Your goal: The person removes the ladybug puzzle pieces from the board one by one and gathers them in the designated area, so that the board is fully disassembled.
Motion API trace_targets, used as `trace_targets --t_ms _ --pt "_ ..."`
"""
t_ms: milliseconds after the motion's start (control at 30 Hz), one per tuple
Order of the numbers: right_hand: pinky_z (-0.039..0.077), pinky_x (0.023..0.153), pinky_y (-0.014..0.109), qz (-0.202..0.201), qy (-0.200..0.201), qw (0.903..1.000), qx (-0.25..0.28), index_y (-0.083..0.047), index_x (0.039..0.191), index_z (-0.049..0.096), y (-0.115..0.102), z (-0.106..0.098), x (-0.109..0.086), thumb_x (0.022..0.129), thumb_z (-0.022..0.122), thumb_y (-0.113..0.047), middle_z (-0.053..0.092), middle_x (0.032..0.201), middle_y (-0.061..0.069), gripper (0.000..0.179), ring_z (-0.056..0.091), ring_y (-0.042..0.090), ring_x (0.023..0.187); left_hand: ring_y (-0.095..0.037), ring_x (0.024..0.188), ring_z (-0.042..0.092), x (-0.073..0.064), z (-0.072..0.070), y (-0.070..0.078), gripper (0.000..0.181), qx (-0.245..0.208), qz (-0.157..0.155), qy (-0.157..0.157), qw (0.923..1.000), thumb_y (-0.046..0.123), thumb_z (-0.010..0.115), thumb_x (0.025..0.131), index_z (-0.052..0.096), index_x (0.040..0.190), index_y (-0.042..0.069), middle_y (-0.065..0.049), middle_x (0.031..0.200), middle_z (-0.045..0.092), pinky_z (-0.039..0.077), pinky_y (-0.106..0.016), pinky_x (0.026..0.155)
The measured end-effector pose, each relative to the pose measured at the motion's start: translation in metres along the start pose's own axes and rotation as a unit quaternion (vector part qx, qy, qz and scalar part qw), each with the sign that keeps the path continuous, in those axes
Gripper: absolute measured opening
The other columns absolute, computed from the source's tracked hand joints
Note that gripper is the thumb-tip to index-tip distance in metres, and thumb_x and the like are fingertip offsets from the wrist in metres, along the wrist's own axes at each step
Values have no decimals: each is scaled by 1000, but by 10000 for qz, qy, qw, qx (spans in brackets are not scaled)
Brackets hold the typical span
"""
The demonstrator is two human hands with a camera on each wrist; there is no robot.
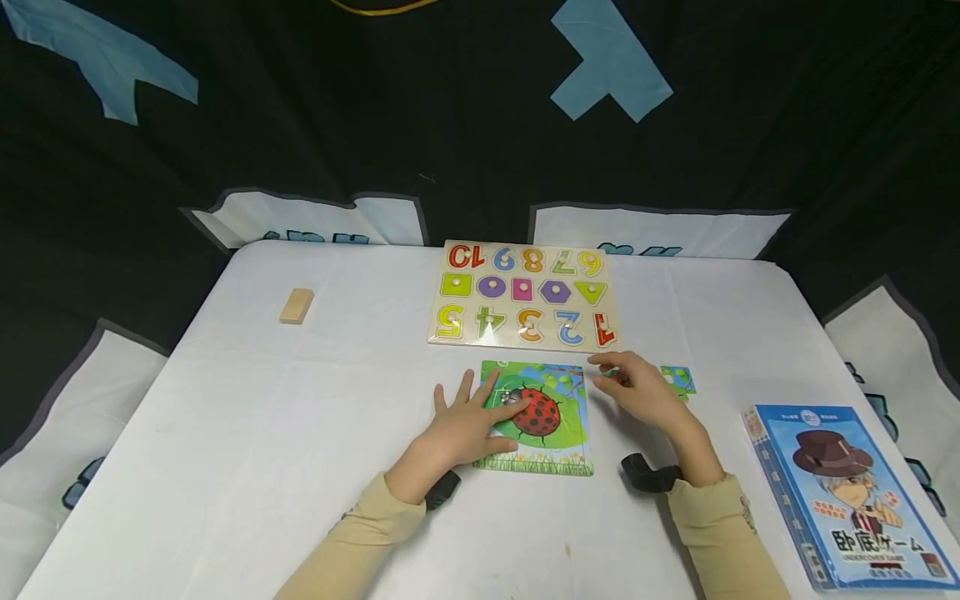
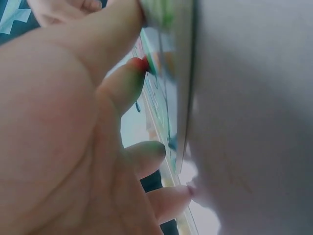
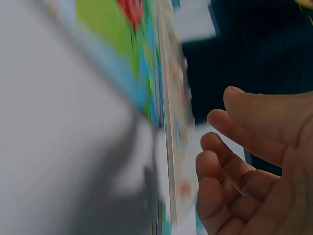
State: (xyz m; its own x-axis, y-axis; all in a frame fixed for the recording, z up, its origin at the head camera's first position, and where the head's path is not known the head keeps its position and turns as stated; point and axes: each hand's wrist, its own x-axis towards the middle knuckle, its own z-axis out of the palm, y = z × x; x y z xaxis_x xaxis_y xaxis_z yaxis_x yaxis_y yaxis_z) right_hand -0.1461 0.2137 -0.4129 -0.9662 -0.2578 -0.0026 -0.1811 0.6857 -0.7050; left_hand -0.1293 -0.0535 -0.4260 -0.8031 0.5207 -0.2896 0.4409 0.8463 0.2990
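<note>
A ladybug jigsaw puzzle lies flat on the white table. My left hand rests on its left part with fingers spread; in the left wrist view, the fingertips of that hand meet the board's surface and edge. Just off the puzzle's upper right side hovers my right hand, its fingers loosely bent. Seen from the right wrist, no object shows between the thumb and fingers of this hand. Loose blue-green puzzle pieces lie beside the right hand, partly hidden by it. A speck of green shows near its fingertips, too small to identify.
Behind the puzzle lies a wooden number-and-shape peg board. A blue game box with a cartoon figure occupies the right front. Far left is a small wooden block. Dark curtains surround the table.
</note>
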Motion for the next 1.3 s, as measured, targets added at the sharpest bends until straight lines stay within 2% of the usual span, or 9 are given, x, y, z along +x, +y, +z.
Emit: trace_targets --t_ms 133,267,433,533,700,800,900,1033,1300 --pt "43 68 34 -446 -448 9980 58 3 117 58 -20 20 7 89 58 -11 56 110 16 31 52 21 82 -42 132 0 -2 0 -2 67 84 20 -23 10000 58 53 80 32 139 38 -12 151 1 6 -68 94" --pt "42 67 33 -669 -695 9953 98 5 120 55 -34 38 15 89 56 -11 55 104 15 34 48 18 79 -43 132 1 -7 0 -5 70 206 80 -61 9997 59 54 78 31 140 38 -15 150 2 8 -66 96" --pt "42 73 38 -787 -838 9933 -151 8 122 52 -41 58 21 90 56 -18 55 107 18 41 49 23 88 -43 132 3 -12 -1 -7 71 227 208 -187 9994 58 57 77 33 139 36 -17 149 2 10 -65 96" --pt "40 75 40 -673 -864 9931 -420 7 124 50 -44 66 21 90 57 -23 54 108 19 46 47 26 93 -43 132 3 -12 -2 -8 70 191 260 -220 9992 58 57 77 35 139 34 -17 149 2 10 -65 96" --pt "38 70 39 -427 -734 9943 -646 2 128 49 -49 73 22 88 59 -27 51 107 18 50 45 27 92 -42 133 2 -10 -4 -9 70 183 239 -175 9994 58 57 76 38 138 31 -16 150 1 9 -64 97" --pt "41 78 45 -421 -542 9970 -345 4 125 52 -49 76 24 88 60 -24 54 111 21 47 47 32 99 -41 133 2 -9 -5 -10 71 151 212 -206 9995 58 58 76 38 138 32 -16 150 1 9 -64 97" --pt "37 85 53 -282 -348 9990 41 4 121 55 -47 78 26 87 61 -21 54 114 22 43 45 36 105 -41 133 2 -8 -6 -10 71 117 229 -207 9995 58 58 75 37 138 33 -17 149 2 9 -64 97" --pt "34 87 56 -43 -213 9994 280 1 121 56 -45 80 25 85 62 -21 53 116 20 42 43 35 108 -40 133 3 -8 -7 -10 71 79 237 -189 9995 57 59 75 38 138 33 -18 149 2 9 -63 98" --pt "34 90 54 -352 -20 9960 816 -2 121 52 -45 82 25 82 66 -9 58 111 15 42 49 33 109 -39 134 2 -8 -6 -11 70 -50 161 -217 9996 56 62 75 39 137 33 -17 149 1 8 -64 97"
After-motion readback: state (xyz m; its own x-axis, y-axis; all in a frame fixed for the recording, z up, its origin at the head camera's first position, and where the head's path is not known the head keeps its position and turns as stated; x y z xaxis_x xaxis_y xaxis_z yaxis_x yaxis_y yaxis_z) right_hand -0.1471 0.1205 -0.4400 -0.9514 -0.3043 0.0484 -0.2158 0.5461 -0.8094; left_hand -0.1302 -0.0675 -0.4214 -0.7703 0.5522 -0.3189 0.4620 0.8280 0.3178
